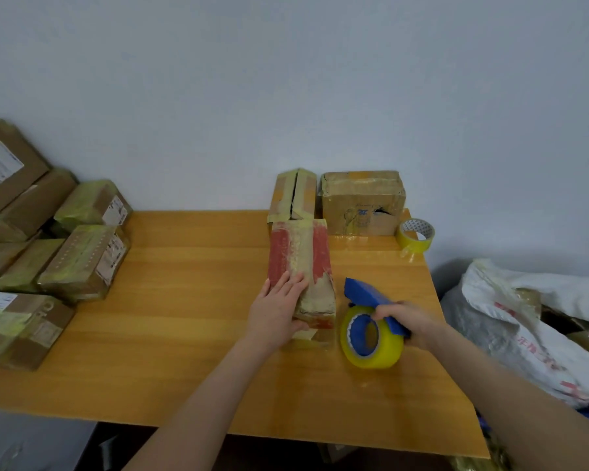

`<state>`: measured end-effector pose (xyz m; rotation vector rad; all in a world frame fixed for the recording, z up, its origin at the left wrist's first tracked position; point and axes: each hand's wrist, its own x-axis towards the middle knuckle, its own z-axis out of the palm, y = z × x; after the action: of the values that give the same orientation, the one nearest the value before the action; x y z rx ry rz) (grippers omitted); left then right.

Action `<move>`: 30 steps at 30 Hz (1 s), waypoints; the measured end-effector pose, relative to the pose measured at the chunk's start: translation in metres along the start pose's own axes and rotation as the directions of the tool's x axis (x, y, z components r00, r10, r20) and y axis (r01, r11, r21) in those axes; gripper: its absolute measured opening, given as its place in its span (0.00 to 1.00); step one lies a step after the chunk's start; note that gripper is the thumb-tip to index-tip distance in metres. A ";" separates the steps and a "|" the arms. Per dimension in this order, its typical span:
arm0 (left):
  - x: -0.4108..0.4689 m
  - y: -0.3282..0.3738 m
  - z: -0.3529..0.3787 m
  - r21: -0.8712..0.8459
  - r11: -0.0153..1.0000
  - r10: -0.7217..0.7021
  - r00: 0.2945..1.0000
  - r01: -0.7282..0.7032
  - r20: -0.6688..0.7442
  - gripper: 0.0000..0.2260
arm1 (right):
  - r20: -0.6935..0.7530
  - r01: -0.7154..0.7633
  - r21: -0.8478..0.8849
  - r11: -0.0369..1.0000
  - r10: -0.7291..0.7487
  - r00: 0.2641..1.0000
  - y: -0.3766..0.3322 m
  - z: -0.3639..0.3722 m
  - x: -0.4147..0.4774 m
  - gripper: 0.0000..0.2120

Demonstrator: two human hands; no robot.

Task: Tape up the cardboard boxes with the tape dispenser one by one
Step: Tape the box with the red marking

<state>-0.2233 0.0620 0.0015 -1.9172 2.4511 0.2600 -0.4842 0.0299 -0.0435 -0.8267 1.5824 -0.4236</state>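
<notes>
Worktop (184,300): wooden, with its far edge against a pale wall.
Red-taped box (298,253): lies lengthwise right of the worktop's centre. Its far end touches the split-top box.
Left hand (279,304): rests flat on the near left part of the red-taped box, fingers straight and released.
Tape dispenser (368,294): blue, carrying a yellow tape roll (378,348). It sits just right of the red-taped box's near end, and the roll touches the worktop.
Right hand (412,321): grasps the tape dispenser's handle, fingers curled round it.
Split-top box (291,195): at the far edge, with a dark gap between its top flaps.
Torn box (363,202): at the far edge, just right of the split-top box, with a hole in its near face.
Spare tape roll (415,234): yellow, at the far right corner.
Taped parcels (82,260): piled along the left edge.
White bags (524,317): beyond the right edge, off the worktop.
</notes>
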 end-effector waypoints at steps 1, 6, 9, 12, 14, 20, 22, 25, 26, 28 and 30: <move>0.000 0.000 -0.001 0.000 1.000 -0.003 1.000 0.003 0.003 0.39 | 0.010 0.048 -0.052 0.997 -0.047 0.999 -0.008 -0.003 -0.012 0.37; 0.000 0.002 -0.014 -0.160 0.987 -0.021 0.998 0.030 0.058 0.38 | 0.050 0.346 -0.139 0.928 -0.343 0.938 -0.046 -0.035 -0.061 0.38; -0.001 0.014 -0.039 -0.596 0.792 -0.202 0.978 0.133 -0.052 0.27 | 0.160 0.482 -0.131 0.866 -0.461 0.873 -0.067 -0.053 -0.089 0.39; 0.001 0.027 -0.067 -0.925 0.338 -0.305 0.950 0.174 0.067 0.21 | 0.228 0.582 -0.186 0.791 -0.542 0.809 -0.084 -0.055 -0.112 0.34; 0.000 0.033 -0.081 -0.970 0.071 -0.264 0.943 0.231 0.205 0.21 | 0.258 0.618 -0.217 0.755 -0.566 0.783 -0.091 -0.050 -0.123 0.35; -0.006 0.029 -0.088 -0.967 -0.021 -0.281 0.926 0.255 0.251 0.18 | 0.349 0.656 -0.336 0.675 -0.558 0.753 -0.100 -0.030 -0.135 0.33; -0.009 0.023 -0.087 -0.968 -0.007 -0.297 0.924 0.251 0.242 0.12 | 0.362 0.663 -0.341 0.667 -0.558 0.747 -0.102 -0.025 -0.133 0.33; -0.014 0.017 -0.085 -0.963 -0.026 -0.285 0.922 0.267 0.263 0.12 | 0.377 0.674 -0.372 0.638 -0.560 0.738 -0.103 -0.020 -0.128 0.34; -0.015 0.016 -0.084 -0.961 -0.024 -0.279 0.921 0.275 0.271 0.12 | 0.382 0.677 -0.389 0.625 -0.559 0.736 -0.103 -0.019 -0.126 0.34; -0.016 0.014 -0.083 -0.954 0.004 -0.274 0.918 0.299 0.287 0.11 | 0.392 0.680 -0.412 0.607 -0.555 0.733 -0.103 -0.018 -0.122 0.34; -0.016 0.013 -0.081 -0.949 0.016 -0.276 0.914 0.314 0.298 0.08 | 0.403 0.684 -0.425 0.593 -0.553 0.729 -0.103 -0.017 -0.119 0.33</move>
<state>-0.2246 0.0689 0.0844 -2.5562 1.5888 2.5013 -0.4723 0.0417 0.1137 -1.8553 1.1457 -0.3415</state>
